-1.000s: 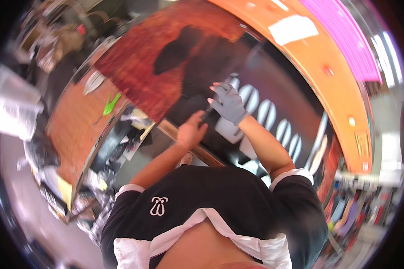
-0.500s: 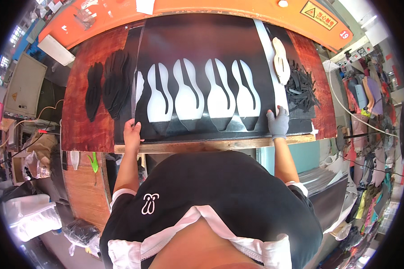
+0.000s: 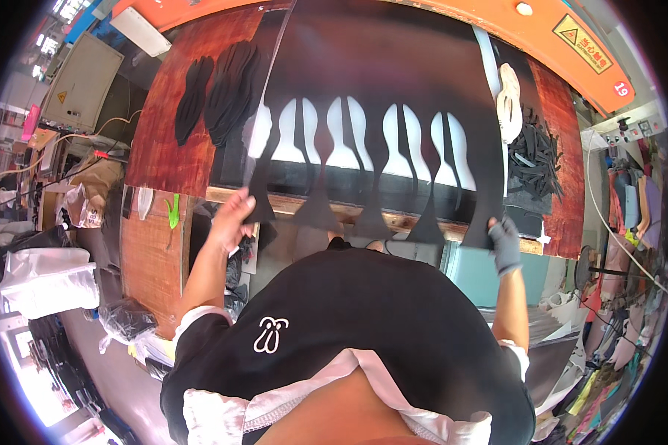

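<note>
A large black sheet (image 3: 378, 70) with several sole-shaped cut-outs stretches between my two hands. White surface shows through the upper part of the holes, black through the lower part. My left hand (image 3: 232, 220), bare, pinches the sheet's near left corner. At the near right corner my right hand (image 3: 505, 245), in a grey glove, grips the same sheet. The sheet's near edge is raised and hangs past the wooden rail (image 3: 453, 226) toward my body, its cut tongues dangling.
Black sole-shaped pieces lie in a stack (image 3: 231, 93) and a smaller pile (image 3: 194, 100) on the reddish board at left. At right are a cream sole-shaped piece (image 3: 508, 104) and a heap of black strips (image 3: 536, 156). An orange machine beam (image 3: 482, 10) spans the far side.
Both hands have taken up the black sheet's near corners and drawn it toward me, over the rail. Its cut-outs have shifted off the white patches beneath. The view has also turned slightly.
</note>
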Demonstrator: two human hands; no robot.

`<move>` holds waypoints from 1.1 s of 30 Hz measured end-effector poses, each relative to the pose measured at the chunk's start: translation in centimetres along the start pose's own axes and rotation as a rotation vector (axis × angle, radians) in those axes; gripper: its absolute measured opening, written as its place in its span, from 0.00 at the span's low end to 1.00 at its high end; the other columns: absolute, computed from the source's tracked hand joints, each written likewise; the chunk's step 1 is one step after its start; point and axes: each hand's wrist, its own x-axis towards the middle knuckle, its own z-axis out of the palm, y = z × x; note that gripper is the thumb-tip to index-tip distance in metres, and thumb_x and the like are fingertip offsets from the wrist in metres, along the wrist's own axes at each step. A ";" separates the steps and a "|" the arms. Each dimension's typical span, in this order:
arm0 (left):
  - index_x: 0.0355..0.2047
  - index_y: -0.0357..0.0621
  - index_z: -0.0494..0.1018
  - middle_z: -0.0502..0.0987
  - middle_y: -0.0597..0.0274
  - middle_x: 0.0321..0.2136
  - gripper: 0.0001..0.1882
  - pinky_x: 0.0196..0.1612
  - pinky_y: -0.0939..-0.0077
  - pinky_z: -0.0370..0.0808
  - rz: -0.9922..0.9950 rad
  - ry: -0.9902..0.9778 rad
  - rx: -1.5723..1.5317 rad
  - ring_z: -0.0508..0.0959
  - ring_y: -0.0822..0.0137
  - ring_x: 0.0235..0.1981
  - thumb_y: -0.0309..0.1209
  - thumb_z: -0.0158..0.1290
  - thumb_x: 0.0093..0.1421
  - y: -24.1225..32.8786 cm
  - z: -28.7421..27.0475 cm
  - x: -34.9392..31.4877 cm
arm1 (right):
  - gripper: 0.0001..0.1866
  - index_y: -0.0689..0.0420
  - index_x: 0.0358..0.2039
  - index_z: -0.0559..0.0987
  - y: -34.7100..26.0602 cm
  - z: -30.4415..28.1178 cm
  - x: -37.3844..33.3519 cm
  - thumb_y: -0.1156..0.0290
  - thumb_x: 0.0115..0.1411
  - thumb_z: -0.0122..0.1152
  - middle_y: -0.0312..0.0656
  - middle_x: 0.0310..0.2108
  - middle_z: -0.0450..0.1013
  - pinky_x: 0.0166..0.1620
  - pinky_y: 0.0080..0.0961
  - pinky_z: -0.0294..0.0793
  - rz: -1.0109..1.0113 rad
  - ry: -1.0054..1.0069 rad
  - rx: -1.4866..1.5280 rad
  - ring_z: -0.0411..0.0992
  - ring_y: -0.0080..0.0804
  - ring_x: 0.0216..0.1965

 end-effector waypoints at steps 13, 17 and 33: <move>0.37 0.39 0.69 0.77 0.49 0.25 0.19 0.32 0.62 0.72 0.254 0.294 1.053 0.77 0.50 0.28 0.42 0.55 0.56 -16.7 -3.6 8.2 | 0.11 0.61 0.41 0.72 18.2 -0.1 -3.4 0.66 0.63 0.53 0.39 0.36 0.72 0.43 0.23 0.67 -0.345 0.195 -0.532 0.65 0.23 0.36; 0.38 0.39 0.71 0.77 0.50 0.26 0.20 0.32 0.63 0.73 0.207 0.169 1.212 0.78 0.51 0.29 0.45 0.54 0.56 -15.0 -3.7 8.6 | 0.15 0.60 0.40 0.71 17.1 -0.8 -4.7 0.62 0.59 0.59 0.39 0.29 0.69 0.37 0.24 0.68 -0.016 0.168 -0.929 0.65 0.24 0.31; 0.63 0.51 0.53 0.45 0.56 0.66 0.35 0.64 0.47 0.41 0.810 -0.031 1.641 0.42 0.55 0.67 0.52 0.44 0.60 4.7 8.0 14.6 | 0.31 0.55 0.51 0.70 -2.2 13.2 8.8 0.50 0.51 0.59 0.50 0.56 0.62 0.56 0.46 0.57 -0.683 0.385 -1.246 0.58 0.49 0.57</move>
